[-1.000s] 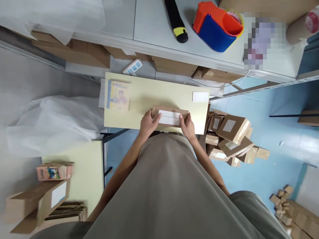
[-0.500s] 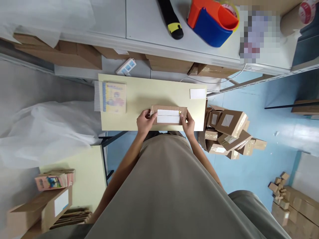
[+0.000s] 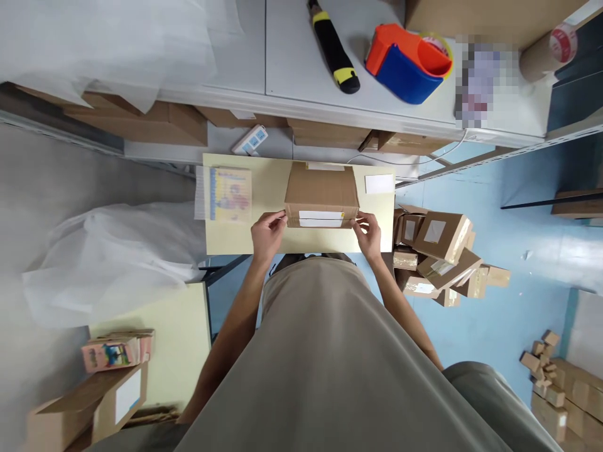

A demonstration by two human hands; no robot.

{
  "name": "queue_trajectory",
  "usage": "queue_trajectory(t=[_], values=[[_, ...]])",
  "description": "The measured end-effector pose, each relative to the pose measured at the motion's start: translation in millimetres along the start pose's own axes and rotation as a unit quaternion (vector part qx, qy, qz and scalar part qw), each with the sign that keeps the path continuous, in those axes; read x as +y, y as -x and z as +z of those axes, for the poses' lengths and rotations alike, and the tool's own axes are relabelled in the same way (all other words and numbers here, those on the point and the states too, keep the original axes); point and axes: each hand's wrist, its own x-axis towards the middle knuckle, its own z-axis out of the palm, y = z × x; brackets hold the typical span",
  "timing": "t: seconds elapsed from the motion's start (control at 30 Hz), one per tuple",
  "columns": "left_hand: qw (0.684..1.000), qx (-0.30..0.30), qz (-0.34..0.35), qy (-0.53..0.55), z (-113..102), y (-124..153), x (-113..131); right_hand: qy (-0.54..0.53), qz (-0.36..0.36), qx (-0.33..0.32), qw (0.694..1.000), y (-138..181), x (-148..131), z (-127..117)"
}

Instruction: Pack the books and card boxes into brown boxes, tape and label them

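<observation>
A brown cardboard box (image 3: 321, 185) with white strips along its near edge lies on the pale yellow table (image 3: 268, 232). My left hand (image 3: 266, 231) pinches the box's near left corner. At the near right corner my right hand (image 3: 370, 232) does the same, fingers closed on the cardboard. A colourful booklet (image 3: 230, 194) lies on the table to the left, and a white label (image 3: 379, 183) to the right.
A grey shelf (image 3: 301, 69) behind holds a black-and-yellow knife (image 3: 333, 45), an orange-and-blue tape dispenser (image 3: 407, 61) and a cardboard tube (image 3: 546, 50). Several taped boxes (image 3: 440, 254) are piled on the blue floor at right. White plastic sheeting (image 3: 103, 251) lies left; a second table (image 3: 174, 339) holds cartons.
The box has unfolded or tipped so a broad brown face now shows, reaching toward the table's far edge. Both hands slid outward to its near corners.
</observation>
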Motion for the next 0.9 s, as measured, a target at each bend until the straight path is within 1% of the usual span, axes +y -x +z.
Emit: queue_trajectory(t=[0.1, 0.23, 0.3, 0.37, 0.43, 0.5, 0.57, 0.67, 0.77, 0.9], values=[[0.998, -0.015, -0.058, -0.028, 3.5, -0.8, -20.6, -0.003, 0.015, -0.045, 0.999, -6.6, 16.9, 19.4], [0.986, -0.053, -0.132, -0.09, 13.0, 2.2, -51.8, 0.047, 0.085, -0.119, 0.988, -7.7, 41.3, 41.3], [0.982, -0.071, -0.148, -0.094, 16.3, -0.6, -62.8, 0.074, 0.113, -0.145, 0.98, -11.0, 48.7, 45.1], [0.985, -0.064, -0.145, -0.074, 17.8, -9.4, -68.1, 0.087, 0.121, -0.138, 0.979, -20.0, 51.0, 44.3], [0.99, -0.032, -0.129, -0.054, 17.9, -24.5, -66.9, 0.076, 0.109, -0.107, 0.985, -34.9, 48.1, 41.0], [0.993, -0.006, -0.109, -0.045, 18.3, -43.6, -59.7, 0.055, 0.096, -0.083, 0.99, -53.2, 41.2, 37.8], [0.995, -0.007, -0.091, -0.047, 20.6, -62.5, -48.4, 0.036, 0.092, -0.079, 0.992, -71.2, 32.6, 36.5], [0.994, -0.034, -0.087, -0.057, 28.3, -81.3, -29.8, 0.028, 0.094, -0.092, 0.991, -90.4, 21.6, 38.8], [0.992, -0.04, -0.096, -0.074, 35.9, -83.7, -15.8, 0.031, 0.083, -0.109, 0.99, -96.2, 17.4, 42.2], [0.993, 0.0, -0.082, -0.081, 36.1, -69.6, -5.5, 0.015, 0.043, -0.101, 0.994, -88.0, 19.8, 36.4]])
